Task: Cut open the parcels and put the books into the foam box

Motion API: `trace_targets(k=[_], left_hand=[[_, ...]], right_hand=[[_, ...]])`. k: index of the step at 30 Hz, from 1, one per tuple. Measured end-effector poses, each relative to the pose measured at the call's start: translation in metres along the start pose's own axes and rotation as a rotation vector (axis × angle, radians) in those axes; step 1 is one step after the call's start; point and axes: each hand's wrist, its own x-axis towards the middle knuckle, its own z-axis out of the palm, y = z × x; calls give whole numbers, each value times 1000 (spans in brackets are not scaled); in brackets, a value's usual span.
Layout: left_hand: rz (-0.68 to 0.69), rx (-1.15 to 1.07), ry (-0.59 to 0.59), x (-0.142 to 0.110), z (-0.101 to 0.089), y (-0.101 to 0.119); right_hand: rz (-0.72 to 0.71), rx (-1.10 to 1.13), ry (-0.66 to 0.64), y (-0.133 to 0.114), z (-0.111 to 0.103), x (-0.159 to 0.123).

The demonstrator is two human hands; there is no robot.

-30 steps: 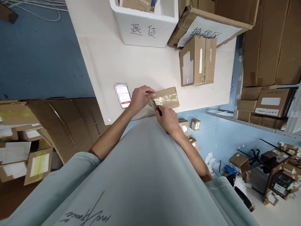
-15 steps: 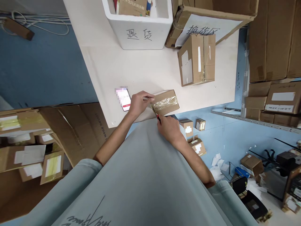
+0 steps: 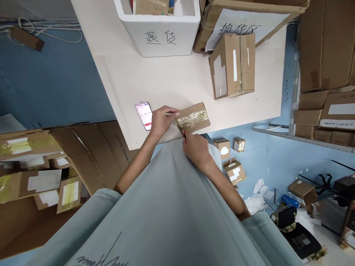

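A small cardboard box with shiny clear tape across its top lies at the near edge of the white table. My left hand is at the left end of the box, its thumb and fingers pinched on the far left corner. In my closed right hand is a slim red-and-black cutter, mostly hidden by the fingers. Its tip meets the taped left end of the box, close to the near corner. Left of my left hand, a phone with a lit screen lies on the table.
A white foam bin holding books and a large labelled carton stand at the back. In front of the carton is a taped box. Parcels fill an open carton at left; more boxes lie on the blue floor.
The cutter tip has shifted slightly along the box's left end, away from my body. The box has turned very little, and my left hand keeps its place. The camera view has shifted slightly.
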Motion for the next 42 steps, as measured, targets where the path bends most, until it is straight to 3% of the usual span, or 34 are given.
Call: trace_targets(k=[12, 22, 31, 42], left_hand=[[17, 40, -7, 4, -1, -2], [11, 61, 17, 8, -1, 2], [-14, 52, 10, 5, 0, 3], [-4, 59, 10, 7, 0, 2]], right_hand=[[-41, -40, -6, 10, -1, -20], [-64, -44, 43, 6, 1, 6], [-76, -67, 76, 6, 10, -1], [-99, -102, 77, -9, 14, 14]])
